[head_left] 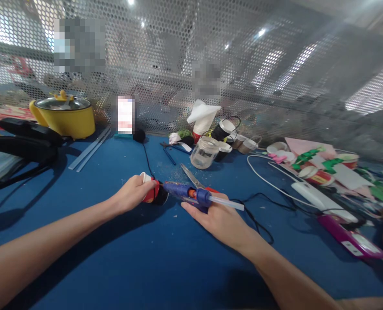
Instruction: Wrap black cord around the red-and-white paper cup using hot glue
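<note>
My left hand (133,193) is closed round a small red and white paper cup (149,194), tipped on its side. Black yarn (161,194) wraps its lower part, and a strand runs back to a black yarn ball (139,136). In my right hand (225,219) is a blue hot glue gun (186,192), with a clear glue stick (226,202) poking out of its rear. Its nozzle points left at the cup's yarn-covered side; whether they touch I cannot tell. Scissors (193,175) lie just behind the glue gun.
A clear plastic jar (204,153), stacked paper cups (201,127) and yarn-wrapped cups stand at the back. Left are a yellow pot (70,120), glue sticks (89,150) and a phone (126,114). A power strip (323,202), cables and paper scraps lie right.
</note>
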